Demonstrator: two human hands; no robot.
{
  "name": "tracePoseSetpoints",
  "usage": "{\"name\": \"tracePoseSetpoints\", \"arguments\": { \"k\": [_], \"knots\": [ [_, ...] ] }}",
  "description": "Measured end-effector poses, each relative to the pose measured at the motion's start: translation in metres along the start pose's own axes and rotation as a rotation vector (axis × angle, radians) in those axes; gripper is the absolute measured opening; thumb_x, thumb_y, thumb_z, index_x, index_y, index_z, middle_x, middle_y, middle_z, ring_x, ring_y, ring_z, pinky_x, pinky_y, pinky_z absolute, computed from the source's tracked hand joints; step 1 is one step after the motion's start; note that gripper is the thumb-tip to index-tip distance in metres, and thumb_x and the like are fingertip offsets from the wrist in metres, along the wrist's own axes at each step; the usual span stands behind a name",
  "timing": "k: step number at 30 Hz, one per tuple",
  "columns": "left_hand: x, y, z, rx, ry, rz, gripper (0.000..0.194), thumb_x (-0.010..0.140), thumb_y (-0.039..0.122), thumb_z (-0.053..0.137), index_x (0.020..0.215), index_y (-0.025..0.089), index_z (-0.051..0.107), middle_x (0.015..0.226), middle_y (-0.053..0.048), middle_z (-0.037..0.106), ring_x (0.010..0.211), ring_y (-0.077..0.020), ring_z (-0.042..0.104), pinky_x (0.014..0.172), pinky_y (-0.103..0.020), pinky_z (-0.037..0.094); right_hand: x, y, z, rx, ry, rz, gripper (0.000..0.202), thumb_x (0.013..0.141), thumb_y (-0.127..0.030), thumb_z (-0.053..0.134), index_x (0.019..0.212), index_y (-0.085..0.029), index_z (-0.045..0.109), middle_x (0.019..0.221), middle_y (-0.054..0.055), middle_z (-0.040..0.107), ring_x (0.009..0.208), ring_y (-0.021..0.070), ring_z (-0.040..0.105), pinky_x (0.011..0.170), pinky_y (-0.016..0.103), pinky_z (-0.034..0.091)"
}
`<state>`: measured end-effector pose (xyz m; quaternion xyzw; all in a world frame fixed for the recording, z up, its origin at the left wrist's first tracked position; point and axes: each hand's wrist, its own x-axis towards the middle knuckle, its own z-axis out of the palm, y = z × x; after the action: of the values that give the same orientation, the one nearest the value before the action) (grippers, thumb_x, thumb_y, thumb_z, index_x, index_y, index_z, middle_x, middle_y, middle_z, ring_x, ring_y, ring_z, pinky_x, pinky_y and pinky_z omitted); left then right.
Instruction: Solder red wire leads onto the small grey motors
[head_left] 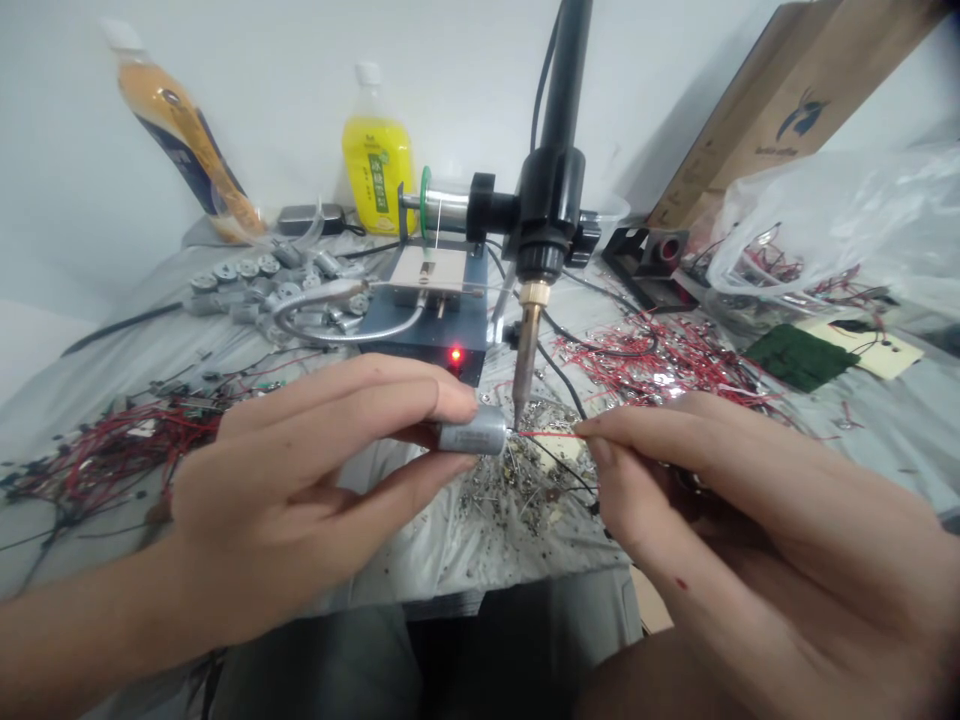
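A small silver motor (472,432) is gripped between the thumb and fingers of my left hand (322,470), its end facing right. My right hand (697,500) pinches a thin red wire (551,434), whose left end reaches the motor's end. Right there, the tip of a soldering iron (527,350) points down, at or very near where wire and motor meet. A black wire (559,447) runs from near the motor's end toward my right hand. Whether the iron's tip touches the metal is too small to tell.
Behind my left hand stand a blue solder feeder (390,322) with a lit red light and many silver motors (259,290). Red wires (660,360) lie at right, more wires (127,440) at left. Two bottles, a paper bag (787,110) and a plastic bag (847,220) stand behind.
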<state>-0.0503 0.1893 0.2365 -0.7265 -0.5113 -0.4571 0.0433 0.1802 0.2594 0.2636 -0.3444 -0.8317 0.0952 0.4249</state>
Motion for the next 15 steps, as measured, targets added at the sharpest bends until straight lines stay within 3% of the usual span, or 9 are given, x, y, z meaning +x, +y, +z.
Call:
{"name": "tracePoseSetpoints", "arguments": {
  "k": [2, 6, 9, 15],
  "knots": [
    [0.0, 0.0, 0.001, -0.001, 0.019, 0.005, 0.014, 0.114, 0.038, 0.076, 0.123, 0.027, 0.077, 0.12, 0.004, 0.084, 0.105, -0.0135, 0.081, 0.095, -0.026, 0.072, 0.001, -0.001, 0.001, -0.002, 0.004, 0.001, 0.017, 0.096, -0.037, 0.083, 0.108, -0.026, 0.086, 0.083, 0.005, 0.072, 0.082, 0.0242, 0.076, 0.064, 0.03, 0.062],
    [0.001, 0.002, -0.002, -0.021, 0.02, 0.023, 0.011, 0.11, 0.025, 0.08, 0.121, 0.025, 0.078, 0.119, 0.003, 0.085, 0.104, -0.0146, 0.081, 0.092, -0.026, 0.073, -0.006, 0.003, -0.003, 0.001, -0.007, 0.004, 0.011, 0.097, -0.03, 0.081, 0.106, -0.025, 0.085, 0.084, 0.005, 0.074, 0.08, 0.0227, 0.076, 0.063, 0.029, 0.061],
    [0.001, 0.003, -0.004, -0.037, 0.006, 0.02, 0.014, 0.108, 0.021, 0.082, 0.121, 0.024, 0.079, 0.119, 0.002, 0.085, 0.105, -0.0141, 0.081, 0.093, -0.025, 0.073, -0.013, 0.006, -0.008, 0.019, -0.037, 0.001, 0.009, 0.102, -0.02, 0.074, 0.105, -0.026, 0.081, 0.09, 0.002, 0.077, 0.077, 0.0165, 0.074, 0.062, 0.025, 0.057],
    [0.002, 0.002, -0.004, -0.027, -0.006, 0.013, 0.01, 0.113, 0.03, 0.078, 0.119, 0.023, 0.079, 0.117, 0.003, 0.084, 0.104, -0.0128, 0.081, 0.096, -0.023, 0.071, -0.014, 0.008, -0.01, 0.06, -0.074, -0.012, 0.013, 0.106, -0.014, 0.07, 0.106, -0.027, 0.074, 0.095, -0.004, 0.079, 0.078, 0.0096, 0.072, 0.064, 0.022, 0.052]
  ]
}}
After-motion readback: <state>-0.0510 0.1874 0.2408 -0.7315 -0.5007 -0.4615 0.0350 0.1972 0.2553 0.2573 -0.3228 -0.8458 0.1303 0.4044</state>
